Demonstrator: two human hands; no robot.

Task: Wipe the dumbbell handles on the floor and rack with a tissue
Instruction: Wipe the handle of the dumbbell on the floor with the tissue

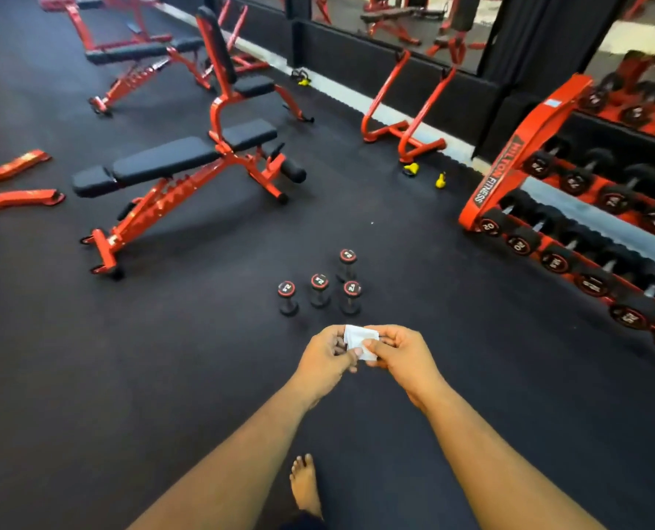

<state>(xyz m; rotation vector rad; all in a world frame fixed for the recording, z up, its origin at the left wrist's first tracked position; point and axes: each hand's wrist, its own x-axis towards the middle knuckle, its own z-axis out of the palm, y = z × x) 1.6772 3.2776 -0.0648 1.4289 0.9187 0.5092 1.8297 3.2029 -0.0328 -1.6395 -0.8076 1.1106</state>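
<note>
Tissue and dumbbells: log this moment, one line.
tissue: held by left hand and right hand | floor dumbbells: upright, untouched

Head-worn view, forward-down over floor (165, 376)

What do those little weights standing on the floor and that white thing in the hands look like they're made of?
The dumbbells: ends look like matte black rubber with printed red-ringed caps; handles seem metal, though too small to tell. The tissue, pinched by the left hand and right hand, looks like thin, soft, creased white paper.

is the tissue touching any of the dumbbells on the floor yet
Apart. The head view shows the tissue held between the left hand and right hand, with bare floor before the standing dumbbells.
</note>
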